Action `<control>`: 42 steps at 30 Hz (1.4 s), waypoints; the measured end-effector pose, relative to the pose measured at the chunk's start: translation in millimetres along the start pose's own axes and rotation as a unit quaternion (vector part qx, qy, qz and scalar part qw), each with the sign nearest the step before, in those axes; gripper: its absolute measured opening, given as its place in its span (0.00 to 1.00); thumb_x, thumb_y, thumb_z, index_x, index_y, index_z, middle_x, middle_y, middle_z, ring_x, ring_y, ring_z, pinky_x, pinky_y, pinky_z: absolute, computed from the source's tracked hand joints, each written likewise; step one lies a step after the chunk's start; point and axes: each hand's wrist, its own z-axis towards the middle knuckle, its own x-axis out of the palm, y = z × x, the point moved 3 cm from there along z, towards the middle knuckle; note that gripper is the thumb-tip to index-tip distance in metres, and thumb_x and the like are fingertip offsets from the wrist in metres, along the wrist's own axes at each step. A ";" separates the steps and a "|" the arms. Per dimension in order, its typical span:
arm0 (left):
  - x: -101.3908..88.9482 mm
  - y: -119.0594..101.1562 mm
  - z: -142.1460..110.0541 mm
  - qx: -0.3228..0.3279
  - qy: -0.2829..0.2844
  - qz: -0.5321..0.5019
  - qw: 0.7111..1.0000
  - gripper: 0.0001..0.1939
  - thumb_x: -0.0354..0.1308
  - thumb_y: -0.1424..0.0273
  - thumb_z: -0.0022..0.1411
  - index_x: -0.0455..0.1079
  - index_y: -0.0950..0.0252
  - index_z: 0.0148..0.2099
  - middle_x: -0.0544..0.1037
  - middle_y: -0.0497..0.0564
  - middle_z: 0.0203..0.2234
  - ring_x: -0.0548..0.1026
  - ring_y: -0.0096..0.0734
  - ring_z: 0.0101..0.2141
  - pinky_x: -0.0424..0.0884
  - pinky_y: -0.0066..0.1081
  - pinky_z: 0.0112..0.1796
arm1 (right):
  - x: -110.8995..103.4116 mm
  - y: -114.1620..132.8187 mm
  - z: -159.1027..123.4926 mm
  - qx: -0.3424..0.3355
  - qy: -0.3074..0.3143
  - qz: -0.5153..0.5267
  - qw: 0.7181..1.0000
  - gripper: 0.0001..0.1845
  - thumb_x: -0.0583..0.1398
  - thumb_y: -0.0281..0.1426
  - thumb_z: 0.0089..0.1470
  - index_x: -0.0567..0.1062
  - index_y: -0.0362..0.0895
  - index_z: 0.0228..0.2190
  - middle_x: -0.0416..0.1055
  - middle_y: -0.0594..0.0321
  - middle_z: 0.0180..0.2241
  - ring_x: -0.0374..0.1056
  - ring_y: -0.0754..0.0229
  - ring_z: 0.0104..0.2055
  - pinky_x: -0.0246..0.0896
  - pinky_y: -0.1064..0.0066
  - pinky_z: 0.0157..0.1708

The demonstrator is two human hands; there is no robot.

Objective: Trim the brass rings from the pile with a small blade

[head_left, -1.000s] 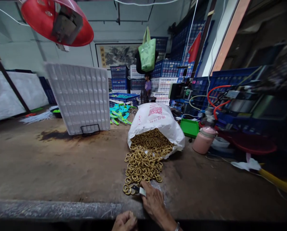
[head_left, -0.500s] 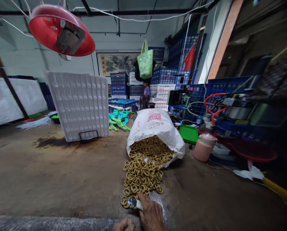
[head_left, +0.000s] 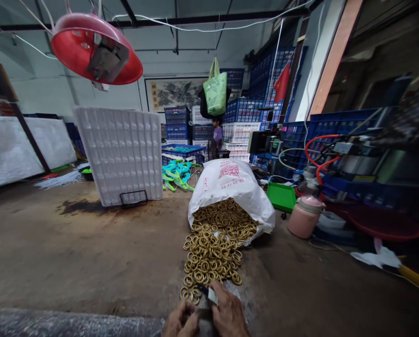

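Note:
At the bottom of the view, my right hand [head_left: 230, 311] is closed around a small knife-like tool [head_left: 203, 289]. Its dark flat tip points up-left over the nearest rings, and a pale wrapped part shows by my index finger. Close by on its left, my left hand [head_left: 181, 320] has thumb and fingers drawn together; whatever they pinch is too small or hidden. Something dark and blurred lies between both hands. Just beyond them, a heap of brass-coloured rings [head_left: 213, 262] spills from the mouth of a white woven sack [head_left: 227, 180] lying on the table.
A white moulded tray [head_left: 125, 159] leans upright against a black wire stand [head_left: 133, 198] on the brown tabletop [head_left: 107, 262]. Right of the sack are a green tray [head_left: 281, 196], a pink jar [head_left: 306, 216] and a machine with red hoses. A red lamp [head_left: 97, 49] hangs overhead.
My left hand has risen further into view, close to my right hand. The tool tip has turned from shiny to dark and tilted. The whole view has shifted slightly.

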 end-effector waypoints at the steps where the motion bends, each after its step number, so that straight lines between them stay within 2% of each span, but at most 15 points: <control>1: 1.2 -0.9 1.9 0.023 -0.016 0.016 0.999 0.20 0.53 0.51 0.47 0.62 0.64 0.33 0.63 0.43 0.17 0.59 0.23 0.18 0.58 0.24 0.22 | -2.9 -0.9 1.5 0.006 0.001 0.032 0.999 0.17 0.49 0.20 0.41 0.68 0.47 0.33 0.72 0.64 0.31 0.66 0.62 0.33 0.52 0.77 0.31; 4: 5.8 -5.3 8.3 0.096 -0.069 0.066 0.991 0.21 0.52 0.55 0.50 0.64 0.65 0.42 0.70 0.49 0.25 0.66 0.29 0.25 0.64 0.26 0.29 | -10.3 -2.6 5.4 0.006 0.002 0.148 0.989 0.10 0.49 0.31 0.49 0.68 0.45 0.29 0.71 0.62 0.27 0.65 0.62 0.30 0.55 0.75 0.30; 8: 13.3 -12.0 15.8 0.140 -0.089 0.095 0.982 0.20 0.53 0.59 0.52 0.65 0.64 0.45 0.73 0.56 0.37 0.69 0.36 0.37 0.63 0.29 0.41 | -12.9 -4.0 6.3 0.002 0.026 0.255 0.967 0.21 0.48 0.47 0.49 0.68 0.43 0.23 0.68 0.63 0.23 0.62 0.62 0.27 0.55 0.75 0.28; 11: 18.3 -13.8 19.6 0.143 -0.050 0.106 0.983 0.16 0.50 0.59 0.55 0.68 0.65 0.38 0.73 0.53 0.30 0.69 0.33 0.30 0.65 0.28 0.35 | -9.0 -7.3 3.4 0.030 0.043 0.292 0.955 0.21 0.51 0.48 0.46 0.69 0.43 0.23 0.69 0.63 0.24 0.63 0.62 0.29 0.57 0.75 0.30; 13: 20.1 -12.2 21.5 0.147 -0.032 0.113 0.982 0.16 0.48 0.58 0.56 0.69 0.65 0.33 0.71 0.51 0.24 0.67 0.30 0.26 0.64 0.26 0.31 | -5.5 -11.2 0.8 0.062 0.023 0.295 0.953 0.20 0.52 0.48 0.46 0.70 0.44 0.24 0.70 0.62 0.26 0.64 0.60 0.31 0.58 0.74 0.33; 16: 20.1 -7.4 23.7 0.164 -0.056 0.118 0.978 0.15 0.49 0.59 0.55 0.68 0.65 0.28 0.70 0.49 0.21 0.66 0.29 0.25 0.63 0.25 0.29 | 0.3 -17.9 -2.3 0.110 -0.017 0.290 0.950 0.19 0.52 0.47 0.45 0.72 0.46 0.25 0.71 0.61 0.29 0.65 0.58 0.36 0.59 0.73 0.36; 18: 21.2 -6.6 23.8 0.174 -0.072 0.113 0.975 0.15 0.50 0.59 0.55 0.67 0.65 0.27 0.70 0.49 0.21 0.66 0.29 0.25 0.63 0.25 0.29 | 3.9 -20.5 -2.8 0.127 -0.021 0.316 0.940 0.17 0.53 0.47 0.44 0.71 0.47 0.25 0.71 0.61 0.28 0.66 0.57 0.35 0.60 0.72 0.33; 21: 25.0 -15.8 17.7 0.161 -0.089 0.095 0.978 0.15 0.50 0.59 0.54 0.67 0.65 0.27 0.70 0.48 0.20 0.66 0.28 0.24 0.63 0.25 0.28 | 6.4 -18.9 -3.4 0.149 0.017 0.406 0.901 0.16 0.54 0.47 0.43 0.69 0.46 0.24 0.66 0.65 0.19 0.63 0.61 0.24 0.58 0.73 0.23; 24: 32.3 -36.0 6.1 0.117 -0.060 0.064 0.989 0.15 0.50 0.59 0.55 0.65 0.65 0.26 0.68 0.47 0.19 0.65 0.26 0.22 0.62 0.24 0.25 | 3.0 -10.0 -7.7 0.194 0.083 0.496 0.842 0.18 0.53 0.48 0.44 0.64 0.45 0.22 0.57 0.72 0.13 0.50 0.69 0.13 0.45 0.77 0.13; 26: 35.6 -48.7 0.3 0.094 -0.047 0.015 0.994 0.15 0.50 0.59 0.55 0.64 0.66 0.26 0.68 0.46 0.19 0.63 0.23 0.19 0.61 0.23 0.23 | -2.6 -1.2 -10.8 0.205 0.117 0.533 0.813 0.18 0.54 0.48 0.44 0.61 0.45 0.22 0.54 0.74 0.13 0.43 0.73 0.11 0.37 0.79 0.11; 29: 35.7 -52.4 -1.5 0.033 -0.051 -0.067 0.996 0.16 0.52 0.57 0.52 0.63 0.66 0.28 0.68 0.45 0.18 0.62 0.19 0.16 0.59 0.22 0.20 | -12.6 11.9 -12.7 0.179 0.121 0.569 0.794 0.20 0.55 0.48 0.43 0.59 0.45 0.21 0.56 0.74 0.14 0.42 0.75 0.11 0.34 0.80 0.11; 32: 33.0 -43.4 -1.3 -0.019 -0.054 -0.136 0.989 0.17 0.55 0.56 0.50 0.63 0.67 0.30 0.69 0.44 0.18 0.62 0.18 0.15 0.59 0.21 0.19 | -15.9 19.1 -14.3 0.184 0.124 0.562 0.797 0.20 0.55 0.48 0.43 0.59 0.44 0.20 0.57 0.73 0.14 0.42 0.75 0.11 0.33 0.79 0.11; 35: 30.3 -36.8 -2.6 -0.038 -0.059 -0.175 0.982 0.18 0.56 0.56 0.49 0.62 0.67 0.31 0.67 0.42 0.16 0.60 0.16 0.14 0.58 0.21 0.18 | -12.2 17.6 -14.0 0.184 0.109 0.531 0.820 0.17 0.56 0.46 0.42 0.61 0.45 0.22 0.58 0.73 0.15 0.43 0.74 0.12 0.34 0.78 0.11; 39: 26.9 -38.0 -4.5 -0.010 -0.069 -0.129 0.989 0.16 0.56 0.58 0.50 0.62 0.68 0.31 0.65 0.42 0.16 0.60 0.17 0.15 0.58 0.20 0.18 | -4.5 8.0 -10.5 0.162 0.080 0.473 0.862 0.13 0.55 0.43 0.43 0.62 0.46 0.24 0.54 0.74 0.14 0.45 0.72 0.13 0.38 0.77 0.12; 42: 23.3 -38.1 -5.8 0.035 -0.073 -0.084 0.993 0.14 0.52 0.63 0.54 0.63 0.68 0.39 0.65 0.42 0.18 0.62 0.18 0.17 0.60 0.20 0.19 | -5.2 6.9 -9.7 0.166 0.093 0.464 0.865 0.11 0.53 0.41 0.44 0.61 0.46 0.23 0.51 0.75 0.13 0.43 0.71 0.13 0.38 0.76 0.13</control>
